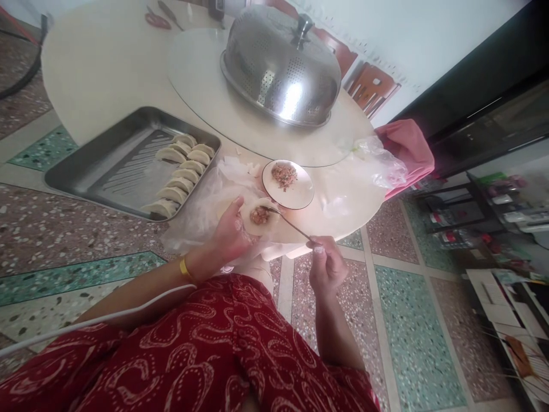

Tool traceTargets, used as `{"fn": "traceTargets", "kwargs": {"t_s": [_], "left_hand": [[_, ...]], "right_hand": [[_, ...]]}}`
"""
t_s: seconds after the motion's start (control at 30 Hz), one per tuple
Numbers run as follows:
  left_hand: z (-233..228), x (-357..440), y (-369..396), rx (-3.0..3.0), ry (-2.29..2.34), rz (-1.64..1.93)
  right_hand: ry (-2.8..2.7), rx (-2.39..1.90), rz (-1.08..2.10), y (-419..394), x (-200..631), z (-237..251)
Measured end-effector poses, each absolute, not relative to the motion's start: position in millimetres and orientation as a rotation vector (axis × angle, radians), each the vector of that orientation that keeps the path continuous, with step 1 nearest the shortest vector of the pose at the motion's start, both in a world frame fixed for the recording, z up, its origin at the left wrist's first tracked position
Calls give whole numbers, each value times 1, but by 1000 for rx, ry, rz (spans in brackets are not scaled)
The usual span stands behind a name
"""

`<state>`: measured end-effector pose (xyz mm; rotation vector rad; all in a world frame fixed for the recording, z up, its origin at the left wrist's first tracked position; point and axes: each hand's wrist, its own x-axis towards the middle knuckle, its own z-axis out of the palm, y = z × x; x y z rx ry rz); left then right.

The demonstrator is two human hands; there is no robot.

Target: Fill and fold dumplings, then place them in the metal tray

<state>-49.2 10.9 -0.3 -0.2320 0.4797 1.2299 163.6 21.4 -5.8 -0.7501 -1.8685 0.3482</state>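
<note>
Filling (259,215) sits mid-wrapper (257,216) | left hand (229,234) fingers cup wrapper | right hand (326,264) fingers pinch spoon (291,223) | advice: keep mound central, edges clean.

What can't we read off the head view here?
- Under the domed perforated steel cover: whatever it covers is hidden.
- Left hand palm side: the round dough wrapper with meat filling hides the grip beneath it.
- Red-handled item at the table's far side: too small to identify.
- Shelf items at right: blurred.
- Thin metal spoon bowl: buried in filling.
</note>
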Motion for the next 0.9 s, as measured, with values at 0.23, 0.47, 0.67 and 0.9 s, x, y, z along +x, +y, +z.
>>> {"fn": "traceTargets", "kwargs": {"t_s": [0.23,0.47,0.67,0.9], "left_hand": [[-3,-46,12,-249,420,1320],[1,-47,11,-324,403,1334],[0,-49,9,-334,438,1325],[2,-48,10,-356,435,1386]], "right_hand": [[-1883,-743,201,20,163,-8],[-1919,-747,129,18,156,-13],[-1755,-795,275,14,146,-14],[-1724,-809,289,12,143,-12]]}}
